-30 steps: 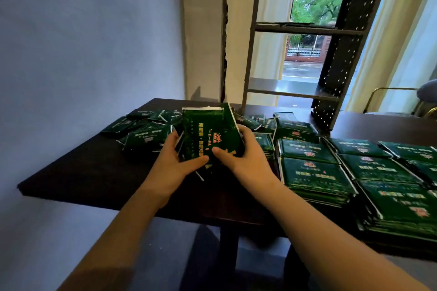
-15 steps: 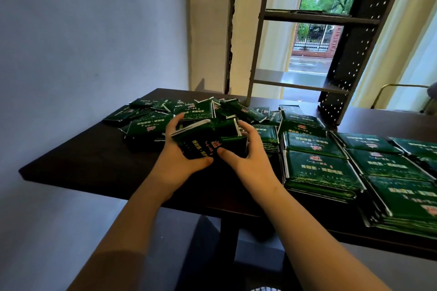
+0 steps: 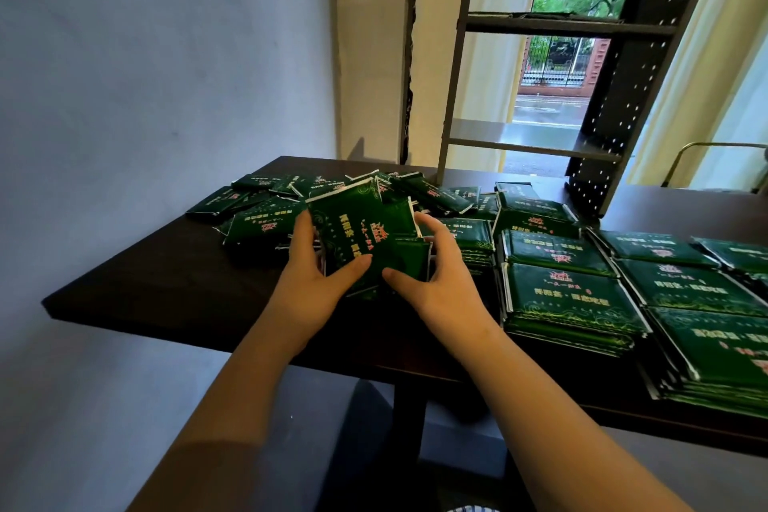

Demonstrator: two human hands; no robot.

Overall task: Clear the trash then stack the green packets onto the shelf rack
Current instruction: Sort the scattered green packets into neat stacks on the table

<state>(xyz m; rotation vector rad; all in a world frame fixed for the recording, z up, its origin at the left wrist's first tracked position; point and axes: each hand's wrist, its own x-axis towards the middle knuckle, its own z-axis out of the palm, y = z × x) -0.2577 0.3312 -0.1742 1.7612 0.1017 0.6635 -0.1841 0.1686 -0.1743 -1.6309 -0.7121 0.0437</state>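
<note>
A bundle of green packets is held between both hands just above the dark table. My left hand grips its left side, thumb across the front. My right hand grips the right side, fingers curled over the top edge. Behind the bundle lies a loose heap of green packets. To the right, neat stacks of green packets sit in rows. The metal shelf rack stands at the table's far edge, its shelves bare.
A grey wall runs along the left. The table's front edge is close to my arms. A window and pale curtains are behind the rack. A chair frame shows at the far right.
The bundle, upright a second ago and then tipped down toward the table, is now tilted up again in both hands. The camera has moved closer to the table.
</note>
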